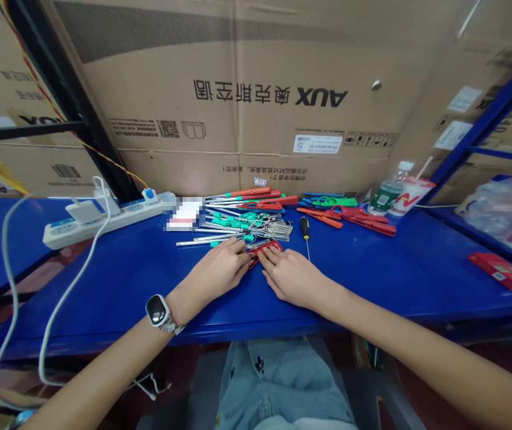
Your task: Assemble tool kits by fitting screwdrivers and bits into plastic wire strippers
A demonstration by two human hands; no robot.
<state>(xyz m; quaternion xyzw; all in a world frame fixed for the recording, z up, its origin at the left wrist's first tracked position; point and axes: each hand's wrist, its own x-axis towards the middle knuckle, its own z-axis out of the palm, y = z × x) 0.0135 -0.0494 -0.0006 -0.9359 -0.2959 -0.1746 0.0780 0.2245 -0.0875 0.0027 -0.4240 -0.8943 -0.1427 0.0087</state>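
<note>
A red plastic handle shell (275, 245), like that of a long-nosed lighter, lies on the blue table between my hands. My left hand (224, 266) is closed, its thumb and fingers pinched at the shell's left end; any small part inside the pinch is hidden. From the other side, the fingers of my right hand (292, 276) press on the shell and hold it. Just beyond my hands lies a pile of metal lighter tubes with green parts (233, 222) and clear ends. A screwdriver (305, 228) with a yellow and black handle lies beyond my right hand.
Orange-handled lighters (256, 192) lie behind the pile. Red and green shells (363, 216) are to the right, near a water bottle (388, 190) and paper cup (412, 194). A power strip (126, 216) with white cables stands left. A red box (504, 272) lies far right.
</note>
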